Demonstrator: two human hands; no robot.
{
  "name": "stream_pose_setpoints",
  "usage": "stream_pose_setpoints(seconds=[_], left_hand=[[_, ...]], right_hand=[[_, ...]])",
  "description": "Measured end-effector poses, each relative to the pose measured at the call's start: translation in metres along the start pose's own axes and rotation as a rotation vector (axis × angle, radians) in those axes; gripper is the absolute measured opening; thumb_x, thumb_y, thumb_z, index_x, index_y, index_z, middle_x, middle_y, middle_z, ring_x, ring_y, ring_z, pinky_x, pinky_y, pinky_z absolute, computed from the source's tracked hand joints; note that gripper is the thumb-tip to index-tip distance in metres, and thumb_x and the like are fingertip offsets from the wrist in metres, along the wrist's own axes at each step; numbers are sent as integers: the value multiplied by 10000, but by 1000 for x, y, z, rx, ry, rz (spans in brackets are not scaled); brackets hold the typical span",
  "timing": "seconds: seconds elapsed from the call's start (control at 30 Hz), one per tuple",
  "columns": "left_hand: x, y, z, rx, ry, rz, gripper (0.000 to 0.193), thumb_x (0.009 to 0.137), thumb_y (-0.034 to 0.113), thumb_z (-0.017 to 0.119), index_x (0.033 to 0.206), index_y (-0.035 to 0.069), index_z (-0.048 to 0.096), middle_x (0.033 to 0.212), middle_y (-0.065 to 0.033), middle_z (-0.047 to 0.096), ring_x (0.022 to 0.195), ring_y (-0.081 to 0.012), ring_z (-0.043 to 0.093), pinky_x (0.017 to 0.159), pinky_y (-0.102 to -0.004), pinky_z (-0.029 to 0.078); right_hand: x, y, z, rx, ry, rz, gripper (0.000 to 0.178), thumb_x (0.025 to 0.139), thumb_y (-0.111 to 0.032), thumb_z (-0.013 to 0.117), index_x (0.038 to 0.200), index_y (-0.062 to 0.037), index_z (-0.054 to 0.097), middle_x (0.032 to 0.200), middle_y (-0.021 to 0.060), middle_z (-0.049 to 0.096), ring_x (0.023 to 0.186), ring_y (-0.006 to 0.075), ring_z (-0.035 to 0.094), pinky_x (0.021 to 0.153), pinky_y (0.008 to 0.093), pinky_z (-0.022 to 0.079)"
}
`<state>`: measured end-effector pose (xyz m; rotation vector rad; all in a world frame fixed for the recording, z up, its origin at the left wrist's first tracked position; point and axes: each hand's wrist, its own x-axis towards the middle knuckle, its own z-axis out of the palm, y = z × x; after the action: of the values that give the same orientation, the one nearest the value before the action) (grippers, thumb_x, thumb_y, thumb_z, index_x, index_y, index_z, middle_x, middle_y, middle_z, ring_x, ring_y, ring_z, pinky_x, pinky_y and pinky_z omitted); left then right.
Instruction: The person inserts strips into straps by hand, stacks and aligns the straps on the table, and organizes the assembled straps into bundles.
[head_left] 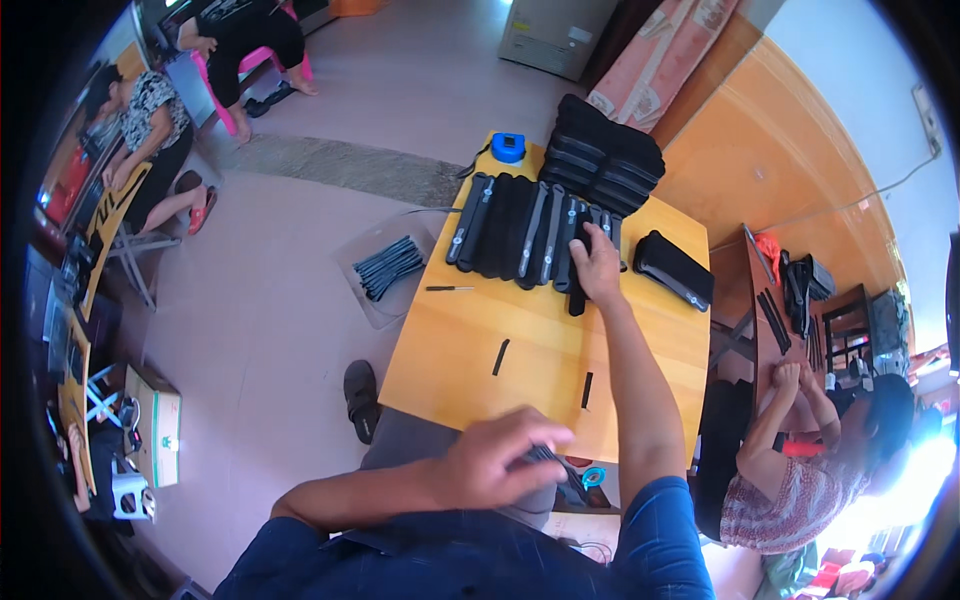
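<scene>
My right hand (598,265) reaches to the far part of the yellow wooden table. Its thumb and fingers close on a narrow black strap (577,296) at the right part of a row of black and grey straps (512,228). My left hand (500,458) is lifted near the table's front edge, its curled fingers smeared by motion. Something dark (546,456) shows beside those fingers; whether it is held I cannot tell. Two short black strips (501,357) lie on the near part of the table. A thin dark tool (449,289) rests at its left side.
Behind the row is a tall black stack (603,152), with a blue tape measure (508,148) to its left. A black bundle (674,269) lies at the right. A clear tray of dark strips (388,268) stands left of the table. Other people sit left and right.
</scene>
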<state>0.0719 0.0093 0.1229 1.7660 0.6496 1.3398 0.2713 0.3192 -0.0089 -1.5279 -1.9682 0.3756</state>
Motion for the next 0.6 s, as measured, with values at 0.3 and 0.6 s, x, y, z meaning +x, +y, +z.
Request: stream_pose_setpoints(seconds=[0.3,0.6], left_hand=[[-43,-31,-39,-191,403,-379,314,950,70,768,1225,22,624,1003,10,597,874,-62,561,783,-233,486],[-71,-33,-21,-238,417,-322,329,1013,59,693,1315,10,571,1073,-23,589,947,-50,557,800,-206,493]], right_hand=[[-97,-86,-92,611,-292,32,353,1043,-255,648,1296,-10,662,1230,90,701,1135,185,637,1000,341,494],[-251,-154,-119,752,-858,131,432,1085,-324,597,1323,35,627,1044,74,734,973,150,671,920,320,536]])
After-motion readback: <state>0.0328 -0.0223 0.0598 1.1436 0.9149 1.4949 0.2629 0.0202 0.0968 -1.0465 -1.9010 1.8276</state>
